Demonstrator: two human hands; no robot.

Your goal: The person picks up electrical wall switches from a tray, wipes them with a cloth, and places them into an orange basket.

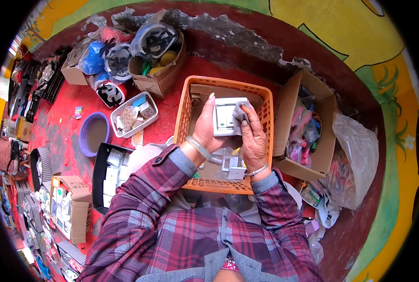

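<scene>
A white double wall switch [225, 116] with small green marks is held up over an orange plastic basket [185, 117]. My left hand [206, 127] grips it along its left side and lower edge. With my right hand [253, 136] I pinch a grey cloth [240, 113], which lies against the switch's right edge. Beneath my hands, the basket has a cardboard lining and holds several small white and clear pieces, among them a white square plate [236, 173]. My hands and forearms hide part of what lies inside.
To the right stands a cardboard box [284, 108] of colourful items beside a clear plastic bag [357, 160]. Leftward are a white basket [136, 134], a purple basin [89, 149], a black bin [99, 174] of white boxes and an open carton [80, 216]. Behind sits another carton [160, 84].
</scene>
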